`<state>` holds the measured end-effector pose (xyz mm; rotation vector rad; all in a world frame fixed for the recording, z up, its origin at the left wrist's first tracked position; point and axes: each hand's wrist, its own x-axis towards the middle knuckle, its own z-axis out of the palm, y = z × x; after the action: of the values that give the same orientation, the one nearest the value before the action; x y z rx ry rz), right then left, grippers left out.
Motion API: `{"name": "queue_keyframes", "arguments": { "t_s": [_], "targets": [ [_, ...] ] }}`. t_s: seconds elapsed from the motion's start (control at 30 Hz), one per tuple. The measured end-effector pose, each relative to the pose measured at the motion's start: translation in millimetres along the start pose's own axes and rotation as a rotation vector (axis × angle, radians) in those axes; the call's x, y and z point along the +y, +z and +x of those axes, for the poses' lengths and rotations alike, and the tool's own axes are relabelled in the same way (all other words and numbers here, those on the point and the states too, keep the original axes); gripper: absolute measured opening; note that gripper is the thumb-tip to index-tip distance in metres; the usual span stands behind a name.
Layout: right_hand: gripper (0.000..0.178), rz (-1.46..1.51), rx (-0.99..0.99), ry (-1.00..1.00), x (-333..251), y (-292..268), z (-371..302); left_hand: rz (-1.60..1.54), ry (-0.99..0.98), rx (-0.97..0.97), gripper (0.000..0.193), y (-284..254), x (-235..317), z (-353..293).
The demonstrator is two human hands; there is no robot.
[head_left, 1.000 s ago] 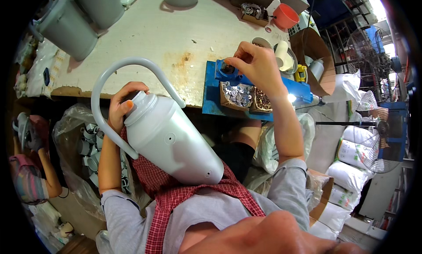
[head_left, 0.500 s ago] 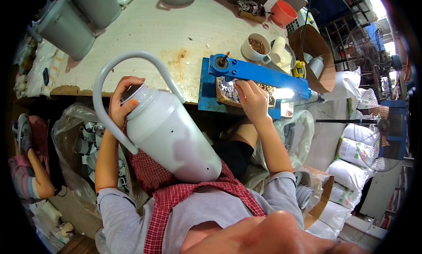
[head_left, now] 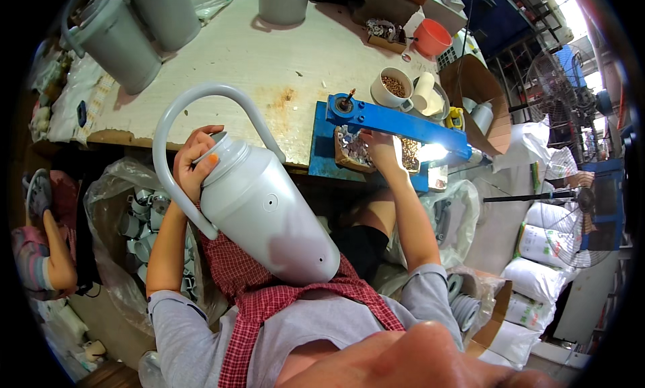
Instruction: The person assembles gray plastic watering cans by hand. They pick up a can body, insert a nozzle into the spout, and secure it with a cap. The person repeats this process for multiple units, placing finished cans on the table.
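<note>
A grey jug body (head_left: 265, 217) leans across my lap, its open mouth toward my left and its base against my checked red apron (head_left: 232, 260). Two small holes show in its side, the upper one inside a faint ring. My left hand (head_left: 195, 161) grips the rim at the mouth. A curved grey handle (head_left: 215, 91) arches over that hand; its far attachment is hidden. My right hand (head_left: 385, 153) reaches under the blue machine arm (head_left: 403, 122), its curled fingers among silvery metal pieces (head_left: 354, 146) in a small box. The blue arm partly covers the fingertips.
Grey jugs (head_left: 117, 49) stand on the pale worktable (head_left: 222, 59). A cup of brass-coloured pieces (head_left: 392, 87) and a red bowl (head_left: 432, 37) lie beyond the blue arm. Left of me, a plastic-lined bag (head_left: 111, 220) holds grey parts. White sacks (head_left: 537, 274) and a fan (head_left: 584, 200) stand right.
My right hand has gone farther under the blue arm, deeper into the small box. The jug has turned slightly, still in my left hand. The whole view has shifted a little.
</note>
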<state>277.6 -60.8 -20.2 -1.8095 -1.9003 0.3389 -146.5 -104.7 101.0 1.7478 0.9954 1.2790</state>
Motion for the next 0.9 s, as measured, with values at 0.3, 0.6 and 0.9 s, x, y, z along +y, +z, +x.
{"name": "queue_keyframes", "arguments": {
  "t_s": [0.3, 0.6, 0.9],
  "targets": [
    [0.013, -0.23, 0.222, -0.377, -48, -66, -46, 0.124, -0.177, -0.314, 0.047, -57, -4, -8],
    [0.02, 0.116, 0.636, -0.7, -146, -111, 35, 0.131, -0.109, 0.13, 0.039, -59, -15, -22],
    [0.022, 0.011, 0.541, -0.753, -142, -104, 37, -0.156, -0.542, 0.867, 0.042, -75, -2, -55]
  ]
}}
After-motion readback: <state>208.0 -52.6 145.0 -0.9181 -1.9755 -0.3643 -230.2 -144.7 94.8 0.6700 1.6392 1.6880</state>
